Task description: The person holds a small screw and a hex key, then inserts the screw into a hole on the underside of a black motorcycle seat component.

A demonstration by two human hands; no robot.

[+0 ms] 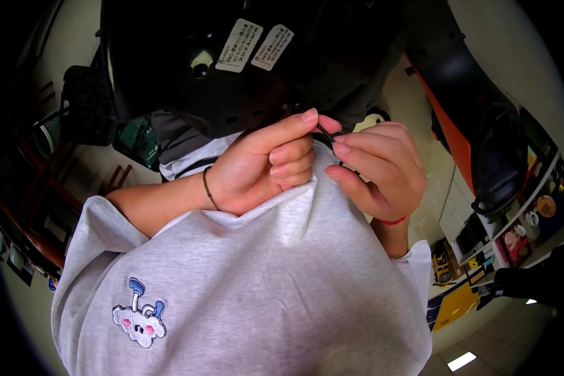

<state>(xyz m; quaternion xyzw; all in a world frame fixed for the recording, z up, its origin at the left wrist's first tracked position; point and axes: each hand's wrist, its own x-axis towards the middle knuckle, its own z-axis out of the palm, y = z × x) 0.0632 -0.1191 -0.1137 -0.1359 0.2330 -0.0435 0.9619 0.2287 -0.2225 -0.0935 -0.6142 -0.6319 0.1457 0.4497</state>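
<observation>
Both hands are close to the chest, over the grey shirt (282, 276), with little free room between them. The left hand (257, 169) and right hand (376, 169) pinch a thin black cord (324, 133) with their fingers. Just above hangs a black device (232, 69) with two white rectangular labels (255, 45).

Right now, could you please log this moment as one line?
left hand: pinching thin black cord | right hand: pinching same cord | below: grey shirt

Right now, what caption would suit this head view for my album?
Left hand and right hand pinch a thin black cord above a grey shirt.
</observation>
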